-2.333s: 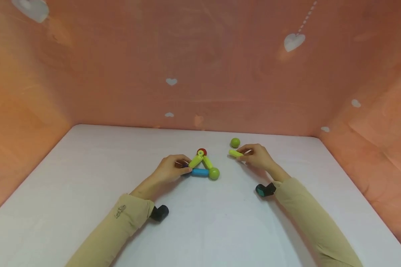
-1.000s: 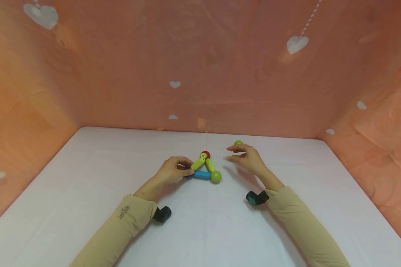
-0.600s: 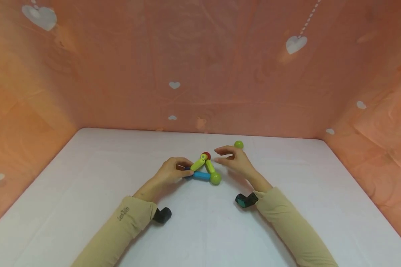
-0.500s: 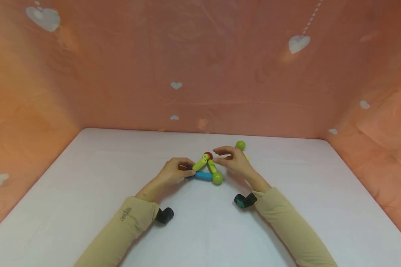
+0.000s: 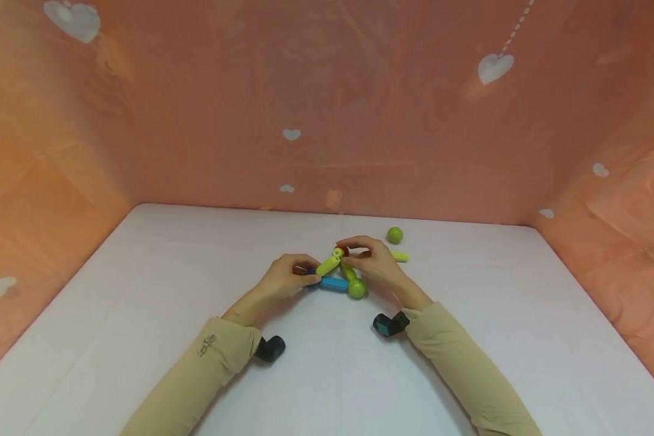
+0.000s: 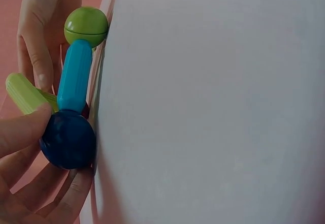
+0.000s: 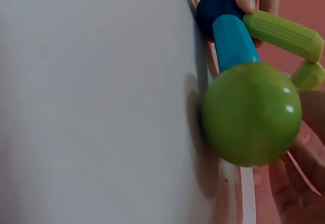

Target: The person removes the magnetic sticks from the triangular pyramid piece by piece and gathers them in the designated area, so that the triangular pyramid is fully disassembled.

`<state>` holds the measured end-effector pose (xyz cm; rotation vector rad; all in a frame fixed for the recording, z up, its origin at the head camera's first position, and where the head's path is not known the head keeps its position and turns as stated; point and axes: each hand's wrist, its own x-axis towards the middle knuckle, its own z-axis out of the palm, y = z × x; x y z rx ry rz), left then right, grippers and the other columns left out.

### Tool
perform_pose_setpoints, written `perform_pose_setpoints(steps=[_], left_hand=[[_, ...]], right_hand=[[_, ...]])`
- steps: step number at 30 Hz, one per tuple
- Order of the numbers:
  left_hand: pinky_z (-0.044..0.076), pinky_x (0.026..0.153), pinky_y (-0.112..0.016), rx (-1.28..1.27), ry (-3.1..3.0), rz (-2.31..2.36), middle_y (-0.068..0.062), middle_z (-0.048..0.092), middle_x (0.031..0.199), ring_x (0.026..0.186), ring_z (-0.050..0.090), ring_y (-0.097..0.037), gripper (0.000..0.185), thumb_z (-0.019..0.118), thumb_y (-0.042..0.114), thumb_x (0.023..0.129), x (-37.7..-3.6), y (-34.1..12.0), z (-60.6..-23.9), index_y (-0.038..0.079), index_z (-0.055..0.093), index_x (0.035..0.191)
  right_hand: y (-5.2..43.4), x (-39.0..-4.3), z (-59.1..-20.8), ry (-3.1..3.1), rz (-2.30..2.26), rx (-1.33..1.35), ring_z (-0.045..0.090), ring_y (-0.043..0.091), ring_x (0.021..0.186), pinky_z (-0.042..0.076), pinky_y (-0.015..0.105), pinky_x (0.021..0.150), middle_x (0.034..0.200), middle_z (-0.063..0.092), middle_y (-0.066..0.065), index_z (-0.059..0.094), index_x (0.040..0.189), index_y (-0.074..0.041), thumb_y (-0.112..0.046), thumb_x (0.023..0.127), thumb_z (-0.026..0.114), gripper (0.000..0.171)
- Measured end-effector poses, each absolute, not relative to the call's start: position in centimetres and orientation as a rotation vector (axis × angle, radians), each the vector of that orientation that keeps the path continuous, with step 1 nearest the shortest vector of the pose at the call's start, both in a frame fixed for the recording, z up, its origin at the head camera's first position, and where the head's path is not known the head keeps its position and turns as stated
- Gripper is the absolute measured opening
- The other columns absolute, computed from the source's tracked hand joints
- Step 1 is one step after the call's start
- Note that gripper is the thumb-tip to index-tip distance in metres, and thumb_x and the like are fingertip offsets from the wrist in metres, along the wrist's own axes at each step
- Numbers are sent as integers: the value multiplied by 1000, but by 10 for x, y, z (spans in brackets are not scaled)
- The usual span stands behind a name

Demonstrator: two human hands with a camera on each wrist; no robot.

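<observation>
In the middle of the white tabletop (image 5: 142,339) lies a small triangle of plastic rods and balls, and both hands are on it. The left hand (image 5: 283,280) grips the near-left corner, fingers curled round the dark blue ball (image 6: 67,138), from which the light blue plastic rod (image 5: 334,283) runs rightward along the near edge to a glossy green ball (image 5: 356,289). The right hand (image 5: 375,266) comes in from the right, thumb and forefinger pinched at the far apex, where a yellow-green rod (image 5: 327,264) slants up from the blue ball and meets the red ball (image 5: 344,249), mostly hidden by the fingertips. Behind the right hand a loose yellow-green rod (image 5: 400,257) lies flat, and a separate green ball (image 5: 395,235) sits beyond it, well clear of the work
</observation>
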<state>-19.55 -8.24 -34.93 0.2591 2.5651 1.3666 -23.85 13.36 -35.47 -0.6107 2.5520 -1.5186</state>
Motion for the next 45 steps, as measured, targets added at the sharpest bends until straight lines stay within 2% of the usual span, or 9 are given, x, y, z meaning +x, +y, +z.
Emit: perform_pose_setpoints(steps=[5, 15, 21, 29, 37, 45], left_hand=[[49, 96, -43, 262, 2583, 1355, -12, 64, 120, 114, 60, -33, 26, 66, 13, 90, -196, -82, -350, 6, 67, 115], [47, 99, -44, 255, 2601, 1336, -12, 65, 120, 115, 59, -32, 26, 66, 13, 90, -197, -82, -352, 7, 67, 115], [47, 99, -44, 232, 2589, 1339, -12, 63, 123, 116, 58, -32, 28, 66, 15, 90, -196, -81, -351, 7, 66, 117], [48, 98, -44, 236, 2594, 1342, -11, 64, 122, 116, 59, -31, 27, 66, 15, 90, -196, -80, -352, 8, 67, 116], [47, 99, -43, 253, 2589, 1348, -9, 65, 119, 115, 59, -29, 25, 67, 15, 89, -195, -76, -355, 9, 68, 113], [48, 98, -42, 196, 2608, 1354, -8, 66, 118, 114, 60, -28, 25, 69, 16, 89, -195, -80, -352, 9, 68, 112]], right_hand=[[130, -242, -356, 2573, -1471, -602, 54, 24, 115, 46, 42, 97, 121, 62, 9, 68, 118, -8, -7, 88, 66, 29], [128, -249, -356, 2580, -1477, -446, 54, 27, 117, 43, 42, 102, 123, 63, 12, 59, 125, -7, -21, 94, 62, 34], [126, -252, -358, 2563, -1494, -398, 53, 30, 119, 43, 44, 102, 125, 61, 14, 57, 127, -5, -23, 96, 59, 36], [124, -255, -360, 2550, -1540, -362, 55, 30, 117, 43, 44, 100, 122, 63, 15, 59, 126, -5, -22, 94, 62, 36], [126, -252, -360, 2630, -1502, -316, 59, 28, 112, 50, 38, 90, 116, 66, 16, 61, 122, -4, -20, 93, 63, 33], [120, -256, -358, 2654, -1495, -337, 60, 32, 112, 48, 43, 95, 115, 66, 20, 61, 121, 0, -18, 94, 62, 33]])
